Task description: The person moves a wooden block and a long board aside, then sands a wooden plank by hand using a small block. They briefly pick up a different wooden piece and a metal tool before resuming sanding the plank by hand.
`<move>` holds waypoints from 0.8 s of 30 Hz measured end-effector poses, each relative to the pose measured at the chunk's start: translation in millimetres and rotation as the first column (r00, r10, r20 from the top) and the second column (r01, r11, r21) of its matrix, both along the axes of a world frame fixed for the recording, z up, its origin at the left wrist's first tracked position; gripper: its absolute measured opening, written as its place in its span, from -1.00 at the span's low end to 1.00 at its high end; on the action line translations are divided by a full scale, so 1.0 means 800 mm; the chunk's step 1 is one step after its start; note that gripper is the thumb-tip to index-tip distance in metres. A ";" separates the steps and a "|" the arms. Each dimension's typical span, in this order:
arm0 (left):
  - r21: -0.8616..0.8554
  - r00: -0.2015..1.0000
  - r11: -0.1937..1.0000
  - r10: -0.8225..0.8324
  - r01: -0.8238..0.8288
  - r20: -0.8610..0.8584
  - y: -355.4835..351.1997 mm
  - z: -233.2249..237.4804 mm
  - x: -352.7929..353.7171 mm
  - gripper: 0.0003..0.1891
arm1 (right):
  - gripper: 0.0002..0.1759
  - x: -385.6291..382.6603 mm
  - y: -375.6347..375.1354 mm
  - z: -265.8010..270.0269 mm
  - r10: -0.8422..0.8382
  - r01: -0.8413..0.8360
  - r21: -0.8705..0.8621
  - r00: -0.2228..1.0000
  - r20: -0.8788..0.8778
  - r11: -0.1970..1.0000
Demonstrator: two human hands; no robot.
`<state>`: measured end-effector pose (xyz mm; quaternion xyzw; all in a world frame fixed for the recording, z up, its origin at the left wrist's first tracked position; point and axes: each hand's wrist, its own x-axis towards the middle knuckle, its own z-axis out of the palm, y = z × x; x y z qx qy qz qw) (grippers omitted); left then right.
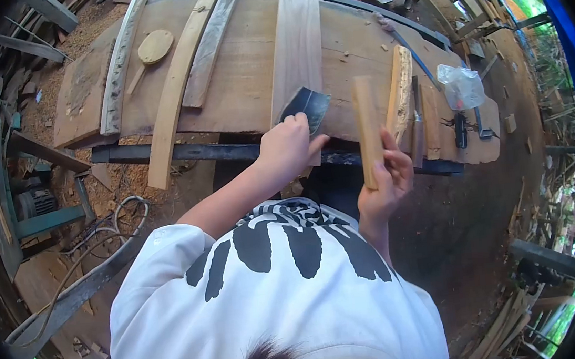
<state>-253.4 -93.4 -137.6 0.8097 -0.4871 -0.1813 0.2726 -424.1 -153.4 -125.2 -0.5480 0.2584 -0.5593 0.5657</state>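
My left hand [291, 144] is closed around the lower edge of a dark rectangular sheet that looks like sandpaper [313, 108]. Under that sheet lies a pale, smooth plank [298, 36], running across the workbench. In my right hand [388, 180] a short wooden strip [367, 127] stands nearly upright, gripped by fingers and thumb at its lower end and slightly blurred. Just right of it, a rough-edged wooden stick [400, 89] rests on the bench.
The wooden workbench [238, 66] carries a long curved strip [184, 78], a grey batten [212, 45] and a round wooden paddle [156, 47]. At its right lie a clear plastic bag [460, 86] and a black-handled tool [461, 130]. Cables [128, 209] and wood scraps cover the floor left.
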 end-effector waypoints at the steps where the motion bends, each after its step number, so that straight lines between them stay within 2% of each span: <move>1: 0.019 0.993 0.999 -0.029 0.027 0.112 0.003 0.002 -0.001 -0.72 | -0.66 0.014 0.002 0.008 0.035 -0.033 0.041 0.999 -0.036 0.999; 2: 0.039 0.973 0.998 -0.059 0.051 0.224 0.005 0.006 0.000 -0.70 | -0.66 0.028 0.002 0.015 0.036 -0.035 0.042 0.999 -0.035 0.999; 4: 0.068 0.983 0.997 -0.047 0.035 0.179 0.002 0.023 0.006 -0.72 | -0.67 0.055 0.002 0.023 0.087 -0.135 0.294 0.982 0.170 0.946; 6: 0.102 0.991 0.995 -0.036 0.022 0.132 0.001 0.026 0.013 -0.74 | -0.65 0.079 0.005 0.022 0.106 -0.173 0.336 0.972 0.208 0.926; 8: -0.164 0.917 0.985 0.110 -0.050 0.383 -0.002 0.020 0.023 -0.73 | -0.64 0.101 0.007 0.017 0.095 -0.181 0.338 0.962 0.254 0.924; 9: -0.175 0.877 0.978 0.183 -0.114 0.445 -0.005 0.014 0.025 -0.72 | -0.66 0.106 0.006 0.013 0.107 -0.194 0.328 0.958 0.267 0.925; 10: -0.174 0.876 0.978 0.180 -0.112 0.448 -0.008 0.006 0.032 -0.72 | -0.66 0.109 0.005 0.010 0.104 -0.193 0.329 0.957 0.270 0.925; 12: -0.257 0.903 0.960 0.208 -0.114 0.376 -0.015 -0.011 0.057 -0.73 | -0.69 0.112 0.005 0.005 0.117 -0.178 0.317 0.972 0.203 0.932; 13: -0.183 0.985 0.978 0.127 -0.104 0.118 -0.016 -0.013 0.070 -0.75 | -0.69 0.112 0.005 0.004 0.112 -0.175 0.319 0.972 0.206 0.932; 15: -0.179 0.988 0.976 0.139 -0.127 0.062 -0.016 -0.023 0.073 -0.76 | -0.69 0.111 0.003 0.004 0.152 -0.146 0.240 0.988 -0.006 0.960; 16: -0.173 0.988 0.973 0.156 -0.153 0.001 -0.016 -0.028 0.073 -0.76 | -0.69 0.110 0.001 0.003 0.147 -0.142 0.242 0.989 -0.005 0.960; 17: -0.169 0.989 0.974 0.150 -0.148 0.002 -0.015 -0.032 0.071 -0.76 | -0.68 0.108 -0.001 0.002 0.176 -0.153 0.110 0.951 -0.253 0.982; 18: -0.175 0.986 0.970 0.162 -0.168 -0.046 -0.013 -0.035 0.067 -0.76 | -0.66 0.106 -0.004 0.000 0.162 -0.194 -0.015 0.858 -0.488 0.981; 19: -0.178 0.980 0.966 0.174 -0.188 -0.094 -0.011 -0.034 0.063 -0.76 | -0.46 0.102 -0.007 -0.001 0.199 -0.296 -0.052 0.752 -0.629 0.954; 20: -0.168 0.982 0.970 0.165 -0.178 -0.090 -0.006 -0.031 0.059 -0.76 | -0.46 0.102 0.001 -0.005 0.198 -0.286 -0.042 0.755 -0.625 0.957; 21: -0.147 0.943 0.964 0.175 -0.223 -0.284 -0.004 -0.026 0.056 -0.78 | -0.36 0.103 0.010 -0.009 0.040 -0.335 -0.204 0.598 -0.801 0.920; 22: -0.117 0.866 0.957 0.182 -0.264 -0.467 -0.002 -0.022 0.054 -0.80 | -0.25 0.103 0.016 -0.014 -0.155 -0.415 -0.338 0.414 -0.897 0.845; 23: -0.114 0.867 0.959 0.179 -0.259 -0.465 0.000 -0.026 0.056 -0.80 | -0.07 0.098 0.013 -0.026 -0.098 -0.510 -0.268 0.336 -0.937 0.817; 24: -0.098 0.842 0.962 0.170 -0.254 -0.512 0.002 -0.033 0.062 -0.78 | -0.07 0.096 0.017 -0.032 -0.097 -0.506 -0.266 0.336 -0.937 0.820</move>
